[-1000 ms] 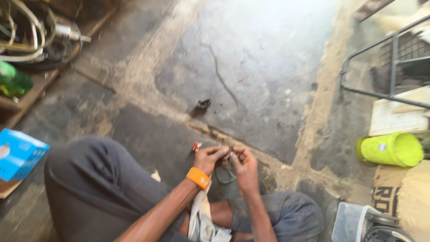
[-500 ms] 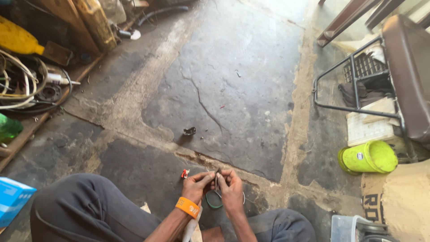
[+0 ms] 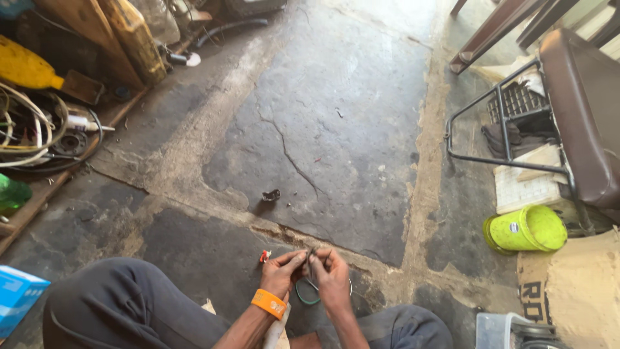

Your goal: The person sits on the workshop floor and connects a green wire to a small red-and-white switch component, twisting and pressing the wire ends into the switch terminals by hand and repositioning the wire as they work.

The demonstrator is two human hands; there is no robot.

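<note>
Pinching small dark part, left hand, right hand, fingers meeting

- The small dark part pinched between the left hand and right hand is too small to identify.
- The blue box is cut off at the left edge.
- The clear tub runs off the bottom edge.

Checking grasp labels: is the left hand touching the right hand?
Touching. The head view shows the left hand and right hand with fingertips pressed together around a small dark piece, no gap between.
</note>
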